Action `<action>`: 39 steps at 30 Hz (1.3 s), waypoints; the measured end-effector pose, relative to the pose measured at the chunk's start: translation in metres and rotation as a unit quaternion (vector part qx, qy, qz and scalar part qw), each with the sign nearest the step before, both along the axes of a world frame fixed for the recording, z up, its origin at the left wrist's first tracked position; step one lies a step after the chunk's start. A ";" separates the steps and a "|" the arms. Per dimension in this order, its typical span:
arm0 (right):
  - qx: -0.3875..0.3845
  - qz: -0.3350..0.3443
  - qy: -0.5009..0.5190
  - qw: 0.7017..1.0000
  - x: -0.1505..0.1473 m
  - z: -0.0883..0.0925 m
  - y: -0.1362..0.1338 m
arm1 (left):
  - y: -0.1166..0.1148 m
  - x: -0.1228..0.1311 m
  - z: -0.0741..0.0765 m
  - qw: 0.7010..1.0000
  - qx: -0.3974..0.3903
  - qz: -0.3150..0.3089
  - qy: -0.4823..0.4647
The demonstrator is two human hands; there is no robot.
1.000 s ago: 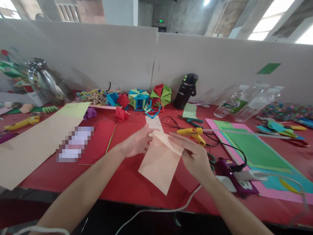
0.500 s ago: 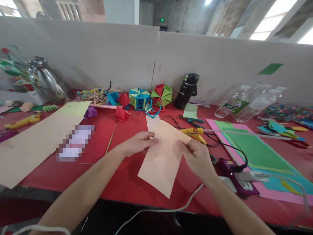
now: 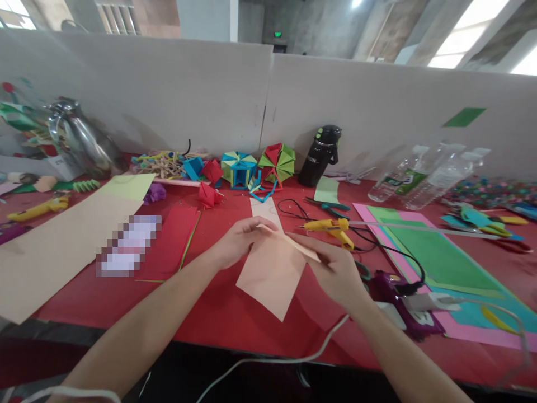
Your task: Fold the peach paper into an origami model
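A sheet of peach paper (image 3: 272, 278) is held up over the red table, its far part bent over toward me and its near part hanging down. My left hand (image 3: 240, 242) pinches the left end of the bend between thumb and fingers. At the right end, my right hand (image 3: 331, 266) is closed on the same sheet, fingers lying along the bent edge. Behind it a pale paper strip (image 3: 267, 208) lies on the table. Just beyond my right hand rests a yellow glue gun (image 3: 331, 226).
Left are a large peach sheet (image 3: 62, 246) and red paper (image 3: 170, 240). Folded paper models (image 3: 277, 163) and a black bottle (image 3: 319, 157) stand at the back. Right are a purple power strip (image 3: 406, 308), coloured sheets (image 3: 444, 257) and plastic bottles (image 3: 436, 179). A white cable (image 3: 289, 360) crosses the front edge.
The far part of the peach paper has bent over toward me. My right hand has turned its fingers inward along the edge, and more of the glue gun shows.
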State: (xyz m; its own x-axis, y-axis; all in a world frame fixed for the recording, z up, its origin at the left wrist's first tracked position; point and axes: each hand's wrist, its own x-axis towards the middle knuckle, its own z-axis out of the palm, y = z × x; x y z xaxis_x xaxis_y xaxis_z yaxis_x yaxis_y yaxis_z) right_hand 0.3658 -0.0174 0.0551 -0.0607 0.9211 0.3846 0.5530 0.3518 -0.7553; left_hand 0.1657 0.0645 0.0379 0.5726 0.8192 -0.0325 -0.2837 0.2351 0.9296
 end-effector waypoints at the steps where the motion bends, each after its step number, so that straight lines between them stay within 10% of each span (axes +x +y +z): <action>1: 0.031 0.014 -0.038 0.999 0.001 -0.001 -0.001 | 0.001 -0.001 0.001 1.000 -0.008 0.000 0.000; 10: 0.107 0.024 -0.143 0.984 0.007 -0.009 -0.003 | 0.008 -0.013 0.008 0.996 -0.059 -0.064 0.033; 17: -0.102 0.141 0.045 0.984 0.006 0.003 0.000 | 0.012 -0.023 0.003 0.976 0.139 -0.062 0.158; 24: -0.227 0.064 0.147 0.961 -0.018 -0.006 0.001 | 0.004 -0.020 0.008 0.965 0.142 -0.119 0.186; 39: -0.233 0.019 0.216 0.948 -0.014 -0.010 0.003 | 0.014 -0.026 0.000 0.962 0.161 -0.114 0.188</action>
State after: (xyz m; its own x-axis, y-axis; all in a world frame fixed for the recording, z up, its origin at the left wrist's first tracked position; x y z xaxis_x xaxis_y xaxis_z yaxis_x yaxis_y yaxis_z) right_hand 0.3515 -0.0145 0.0451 -0.0265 0.9973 -0.0678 0.1503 -0.0631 -0.9866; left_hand 0.1399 0.0782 0.0374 0.7357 0.6762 -0.0381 0.1126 -0.0666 0.9914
